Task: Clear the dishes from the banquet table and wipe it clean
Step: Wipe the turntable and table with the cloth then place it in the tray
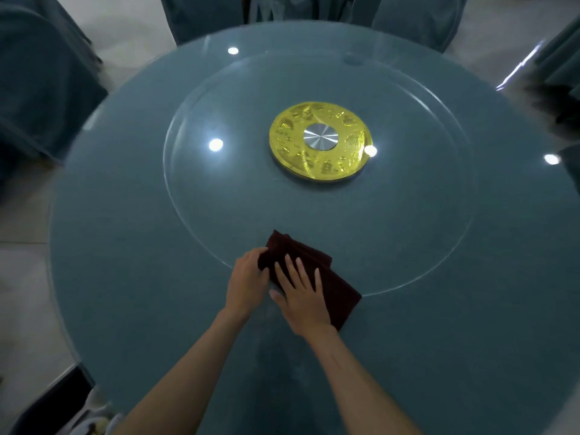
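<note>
A round banquet table under a blue-grey top is filling the head view, and a large glass lazy Susan is sitting on it, centred on a gold embossed hub with a brushed silver disc in its middle. A folded dark maroon cloth is lying at the 6 o'clock side of the table, straddling the near rim of the glass turntable, with its far corner pointing toward 11 o'clock and its near end trailing toward 5 o'clock onto the table top. The left hand is gripping the cloth's left edge, its fingers curled over the fold and tucked against the fabric. The right hand is lying flat on top of the cloth, palm down, fingers straight and slightly spread, pressing it against the surface; the two hands are touching side by side. Both bare forearms are reaching in from 6 o'clock. Bright round light reflections are glinting on the glass at 9, 11 and 3 o'clock. Chairs in teal fabric covers are standing around the table from 9 through 12 to 3 o'clock, blurred at the edges of the view.
</note>
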A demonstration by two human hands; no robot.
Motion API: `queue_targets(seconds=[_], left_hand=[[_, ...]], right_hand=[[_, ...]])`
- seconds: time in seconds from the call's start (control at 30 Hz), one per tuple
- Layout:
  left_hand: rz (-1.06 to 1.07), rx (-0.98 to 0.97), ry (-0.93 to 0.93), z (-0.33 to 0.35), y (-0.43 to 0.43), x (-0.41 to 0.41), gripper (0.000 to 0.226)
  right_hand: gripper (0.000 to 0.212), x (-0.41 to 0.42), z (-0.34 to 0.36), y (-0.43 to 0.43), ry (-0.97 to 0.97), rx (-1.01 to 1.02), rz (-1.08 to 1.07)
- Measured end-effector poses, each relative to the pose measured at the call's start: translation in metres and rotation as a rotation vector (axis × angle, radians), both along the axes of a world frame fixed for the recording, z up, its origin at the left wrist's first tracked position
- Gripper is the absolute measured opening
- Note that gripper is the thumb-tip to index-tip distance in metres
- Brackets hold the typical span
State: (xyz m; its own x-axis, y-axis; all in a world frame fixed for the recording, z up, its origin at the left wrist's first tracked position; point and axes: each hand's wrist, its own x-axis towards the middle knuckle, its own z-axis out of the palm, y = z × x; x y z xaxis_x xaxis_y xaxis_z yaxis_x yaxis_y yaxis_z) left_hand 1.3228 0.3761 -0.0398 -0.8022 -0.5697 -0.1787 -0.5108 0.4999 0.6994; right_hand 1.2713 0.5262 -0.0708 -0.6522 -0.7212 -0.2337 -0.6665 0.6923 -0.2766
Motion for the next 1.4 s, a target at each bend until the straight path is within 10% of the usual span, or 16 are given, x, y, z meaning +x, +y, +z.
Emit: queue_targets(seconds=[0.53, 1.1, 1.4], left_hand=[[-0.015, -0.622, 0.001, -0.055, -0.060, -0.052, 0.042], [0.055, -0.689, 0.063, -0.076, -0.044, -0.056, 0.042], [0.046, -0.694, 0.003, -0.071, -0.021, -0.055, 0.057]], right_hand=[[0.047, -0.133, -0.013, 0.065, 0.263, -0.067, 0.158], [0.055, -0.350, -0.037, -0.107, 0.331, -0.139, -0.134], [0.052, -0.284, -0.036, -0.081, 0.331, -0.148, -0.082]])
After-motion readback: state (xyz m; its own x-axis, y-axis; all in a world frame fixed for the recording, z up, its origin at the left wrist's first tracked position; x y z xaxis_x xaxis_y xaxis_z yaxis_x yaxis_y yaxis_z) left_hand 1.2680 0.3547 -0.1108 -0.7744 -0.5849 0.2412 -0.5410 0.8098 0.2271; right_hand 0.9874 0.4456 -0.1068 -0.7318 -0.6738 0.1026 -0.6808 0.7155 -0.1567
